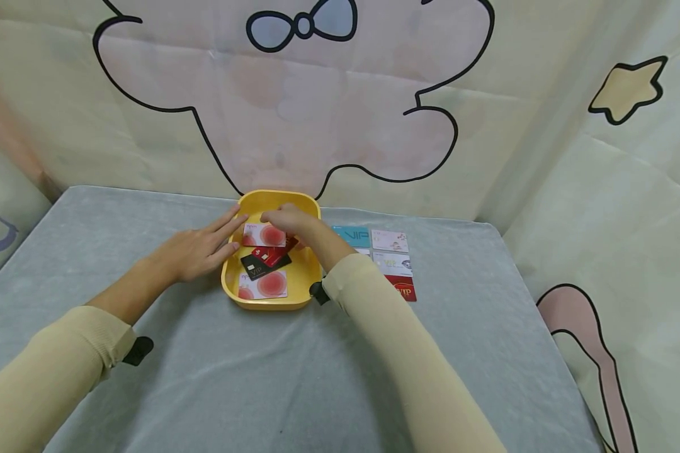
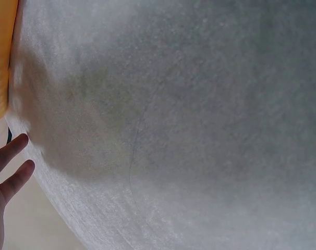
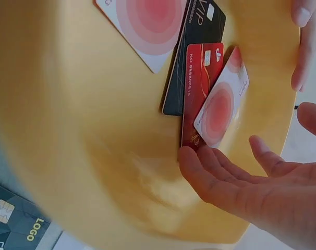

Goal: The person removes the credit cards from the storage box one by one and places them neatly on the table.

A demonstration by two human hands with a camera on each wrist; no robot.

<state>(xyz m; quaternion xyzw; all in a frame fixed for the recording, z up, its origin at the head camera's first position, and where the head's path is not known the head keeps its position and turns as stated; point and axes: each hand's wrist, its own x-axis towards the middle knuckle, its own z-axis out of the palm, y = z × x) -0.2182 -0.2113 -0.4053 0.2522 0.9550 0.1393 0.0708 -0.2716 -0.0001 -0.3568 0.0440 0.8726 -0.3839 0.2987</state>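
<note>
A yellow tray (image 1: 305, 296) holds a white card with pink circles (image 1: 265, 235), a red card (image 1: 268, 255), a black VIP card (image 1: 256, 269) and a second pink-circled white card (image 1: 263, 285). The first three overlap. My right hand (image 1: 294, 221) reaches inside the tray; in the right wrist view its fingertips touch the lower end of the red card (image 3: 199, 73), with the thumb held apart. Against the tray's left rim rests my left hand (image 1: 197, 253), its fingers spread. The left wrist view catches only some fingers (image 2: 12, 179) of it.
To the tray's right, several cards lie in rows on the grey cloth (image 1: 232, 377), among them a blue VIP card (image 1: 351, 236), a white card (image 1: 389, 240) and a red VIP card (image 1: 403, 288). My right forearm partly covers them. A printed curtain (image 1: 317, 126) hangs behind the table.
</note>
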